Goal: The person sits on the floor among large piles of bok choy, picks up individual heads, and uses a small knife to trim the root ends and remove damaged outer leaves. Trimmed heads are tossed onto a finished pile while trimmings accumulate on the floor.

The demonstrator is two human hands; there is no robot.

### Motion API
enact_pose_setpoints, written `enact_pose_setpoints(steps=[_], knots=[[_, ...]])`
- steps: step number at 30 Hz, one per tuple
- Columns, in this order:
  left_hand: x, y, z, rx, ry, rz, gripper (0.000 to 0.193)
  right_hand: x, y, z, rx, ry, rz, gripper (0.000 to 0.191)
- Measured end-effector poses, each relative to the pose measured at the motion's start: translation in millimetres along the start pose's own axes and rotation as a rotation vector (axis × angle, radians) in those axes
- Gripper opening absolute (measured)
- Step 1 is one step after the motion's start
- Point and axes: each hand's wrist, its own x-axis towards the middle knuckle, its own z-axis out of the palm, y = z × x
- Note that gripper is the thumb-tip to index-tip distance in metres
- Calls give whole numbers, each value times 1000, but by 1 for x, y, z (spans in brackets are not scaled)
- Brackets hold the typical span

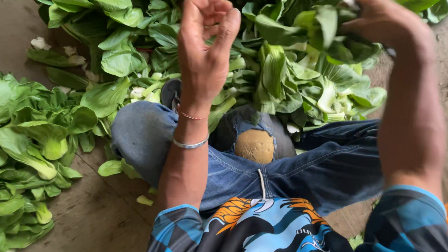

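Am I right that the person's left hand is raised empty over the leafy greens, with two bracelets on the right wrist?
Not quite. The head view shows the two bracelets on the left wrist, not the right. The rest holds: the left hand is raised, fingers curled and empty, over the pile of leafy greens.
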Motion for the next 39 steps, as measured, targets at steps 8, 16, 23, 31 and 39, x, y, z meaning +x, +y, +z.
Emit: enact_pose_setpoints(steps=[8,16,23,31,39], knots=[[9,-57,33,-800,50,-519,45,-118,-72,-38,547,261,-773,79],[10,-59,22,-274,229,40,70,-106,-102,-3,538,201,-483,76],[-10,-19,28,239,-37,214,98,-105,-117,10,779,256,-767,77],[-12,14,23,339,-321,258,77,-74,-120,18,931,-119,-828,73],[-2,35,6,83,-163,-153,51,-58,-107,21,1038,-308,-866,67]])
